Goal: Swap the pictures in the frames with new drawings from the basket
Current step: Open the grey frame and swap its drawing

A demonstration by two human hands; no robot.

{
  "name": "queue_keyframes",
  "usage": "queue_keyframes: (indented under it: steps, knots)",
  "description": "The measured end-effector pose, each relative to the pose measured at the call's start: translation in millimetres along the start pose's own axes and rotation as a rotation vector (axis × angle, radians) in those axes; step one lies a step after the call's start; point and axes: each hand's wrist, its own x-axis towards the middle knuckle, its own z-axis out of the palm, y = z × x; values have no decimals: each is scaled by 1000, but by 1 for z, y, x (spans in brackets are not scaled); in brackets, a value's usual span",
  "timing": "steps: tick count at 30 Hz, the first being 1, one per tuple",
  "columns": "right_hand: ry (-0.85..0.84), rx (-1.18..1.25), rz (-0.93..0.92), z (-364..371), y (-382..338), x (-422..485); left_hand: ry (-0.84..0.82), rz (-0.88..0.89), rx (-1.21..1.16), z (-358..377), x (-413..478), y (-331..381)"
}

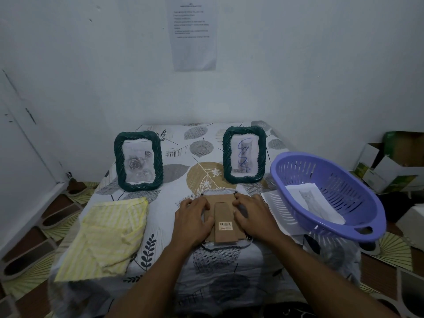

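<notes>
A picture frame lies face down (pixel 223 220) in the middle of the table, its brown cardboard back and barcode sticker showing. My left hand (pixel 191 220) presses on its left side, my right hand (pixel 251 216) on its right side, fingers on the backing. Two dark green twisted frames stand behind: the left frame (pixel 138 160) holds a rose drawing, the right frame (pixel 244 154) holds a cat picture with blue scribble. A purple basket (pixel 358 216) at the right holds a cat drawing (pixel 313 201).
A yellow striped cloth (pixel 107 235) lies at the table's left front. White paper sheets (pixel 281 216) lie under the basket's left edge. Cardboard boxes (pixel 390 166) stand on the floor at the right. The wall is close behind the frames.
</notes>
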Motion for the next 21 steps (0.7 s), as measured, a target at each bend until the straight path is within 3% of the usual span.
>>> queue_keyframes:
  steps: [11, 21]
  knots:
    - [-36, -87, -82, -3, -1, 0, -26, -18, 42, 1, 1, 0]
    - [-135, 77, 9, -4, 7, 19, -132, -120, 74, -10, 24, -4]
